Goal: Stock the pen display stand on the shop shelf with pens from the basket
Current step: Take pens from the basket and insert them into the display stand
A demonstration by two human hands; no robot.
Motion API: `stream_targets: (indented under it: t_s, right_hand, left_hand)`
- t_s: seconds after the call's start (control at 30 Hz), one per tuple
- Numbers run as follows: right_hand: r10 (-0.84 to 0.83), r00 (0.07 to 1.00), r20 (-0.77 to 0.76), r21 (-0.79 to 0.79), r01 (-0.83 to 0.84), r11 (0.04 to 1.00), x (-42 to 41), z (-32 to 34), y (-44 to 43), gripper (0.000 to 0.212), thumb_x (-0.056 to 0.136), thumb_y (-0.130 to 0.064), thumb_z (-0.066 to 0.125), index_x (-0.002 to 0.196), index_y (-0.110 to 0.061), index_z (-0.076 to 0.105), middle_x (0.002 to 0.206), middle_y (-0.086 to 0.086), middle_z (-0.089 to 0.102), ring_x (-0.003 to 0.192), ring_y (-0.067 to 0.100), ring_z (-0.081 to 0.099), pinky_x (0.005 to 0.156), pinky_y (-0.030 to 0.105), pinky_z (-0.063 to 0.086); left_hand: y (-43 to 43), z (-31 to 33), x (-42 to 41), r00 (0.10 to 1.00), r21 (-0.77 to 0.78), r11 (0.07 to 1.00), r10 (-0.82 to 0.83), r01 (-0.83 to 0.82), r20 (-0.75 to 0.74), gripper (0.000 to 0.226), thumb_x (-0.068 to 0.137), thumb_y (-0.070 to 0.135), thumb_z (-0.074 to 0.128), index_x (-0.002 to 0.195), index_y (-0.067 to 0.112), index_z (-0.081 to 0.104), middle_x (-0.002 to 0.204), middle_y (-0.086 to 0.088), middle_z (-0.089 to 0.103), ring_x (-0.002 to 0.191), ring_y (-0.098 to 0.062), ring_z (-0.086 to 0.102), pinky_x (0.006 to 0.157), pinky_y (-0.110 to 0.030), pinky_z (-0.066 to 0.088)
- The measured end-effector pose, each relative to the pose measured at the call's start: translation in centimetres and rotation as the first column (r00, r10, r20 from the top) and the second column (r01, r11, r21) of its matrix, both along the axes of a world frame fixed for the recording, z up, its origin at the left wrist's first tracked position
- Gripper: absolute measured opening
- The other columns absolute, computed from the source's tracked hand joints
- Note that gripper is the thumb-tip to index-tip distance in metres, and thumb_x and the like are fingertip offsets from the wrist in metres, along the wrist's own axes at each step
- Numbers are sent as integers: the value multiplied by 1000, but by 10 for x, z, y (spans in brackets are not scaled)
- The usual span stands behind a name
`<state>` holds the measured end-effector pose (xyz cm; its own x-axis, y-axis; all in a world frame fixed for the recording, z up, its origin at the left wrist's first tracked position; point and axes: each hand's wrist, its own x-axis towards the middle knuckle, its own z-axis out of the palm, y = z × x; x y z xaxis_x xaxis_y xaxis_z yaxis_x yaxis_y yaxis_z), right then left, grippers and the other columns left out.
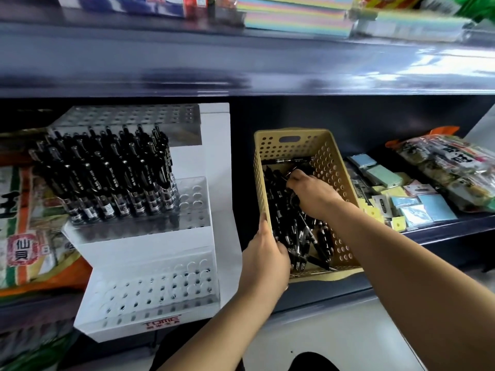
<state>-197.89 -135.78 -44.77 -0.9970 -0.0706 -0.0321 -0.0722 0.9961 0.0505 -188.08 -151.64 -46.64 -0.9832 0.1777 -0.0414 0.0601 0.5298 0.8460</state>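
Observation:
A white tiered pen display stand (150, 269) sits on the shop shelf at the left. Its middle tier is packed with black pens (107, 178), while the holes of the lowest tier and the top tier hold none. To its right stands a tan perforated basket (325, 167) holding several loose black pens (292, 228). My left hand (263, 261) grips the basket's near left rim, thumb on the outside. My right hand (312, 194) reaches down inside the basket, its fingers curled around black pens.
Large snack bags (29, 231) lie behind and left of the stand. Small packs of sticky notes and erasers (396, 194) and a wrapped snack pack (450, 167) fill the shelf right of the basket. An upper shelf (241, 65) overhangs, stacked with coloured paper.

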Motion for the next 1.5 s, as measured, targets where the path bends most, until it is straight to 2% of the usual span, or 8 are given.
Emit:
stream_targets:
  t_s: [0.23,0.33,0.47,0.63,0.77,1.07,1.2,1.5]
  right_hand:
    - [135,971,-199,-238,-182,954,41,2,1,55,74,15,54,123,-8,59,135,6,45,115,25,54,92,23,45]
    - [219,976,-16,-233,-217,948,61,7,5,65,71,21,47,124,-13,60,144,1,41,129,18,43,93,11,34]
    - [158,987,41,-265,-141,954,73,15,12,82,70,22,43,138,-23,44,151,-4,33,135,15,37,99,13,35]
    - [-218,974,62,-419,223,880,66,21,12,53,95,-11,47,145,-14,30,146,10,38,116,22,52,85,20,39]
    - [-356,880,315,-404,464,789,58,3,3,75,88,-44,59,142,-2,27,132,17,50,115,28,52,85,30,43]
    - [-478,801,360,-430,597,677,50,-31,-12,92,85,1,51,147,-11,-16,147,31,16,120,35,46,87,31,43]
    - [-429,837,340,-526,547,651,46,-22,-6,85,83,1,59,149,-9,6,142,24,33,119,30,49,90,28,44]
    - [-304,852,427,-904,387,-185,47,25,-6,47,79,3,67,119,-7,47,109,10,65,92,22,66,73,34,54]
  left_hand:
    - [4,1,0,998,-47,998,52,-51,18,61,96,13,35,151,22,9,87,-3,55,71,-16,56,48,-20,43]
    - [5,1,-1,998,-65,996,61,-60,15,62,96,13,35,151,21,9,95,-7,59,81,-21,61,66,-32,50]
    - [6,0,-2,998,-55,997,60,-60,11,61,96,12,36,151,20,10,81,-1,54,68,-16,56,52,-23,44]
    - [6,1,1,999,-67,997,50,-50,7,58,96,12,37,149,20,15,72,3,47,56,-8,48,34,-14,32]
    - [6,2,0,998,-69,996,58,-57,17,57,97,13,35,149,22,14,84,0,50,65,-9,49,33,-14,34]
    - [5,-1,-2,999,-89,995,47,-47,-4,57,95,12,36,148,21,18,97,-7,59,78,-19,56,61,-27,44]
    - [5,-3,-3,999,-80,996,41,-42,-7,59,95,12,36,150,21,15,98,-8,61,80,-21,60,63,-30,47]
    - [6,-2,-9,998,-69,997,33,-30,45,59,96,12,36,150,17,12,86,-7,60,60,-13,50,43,-19,35]
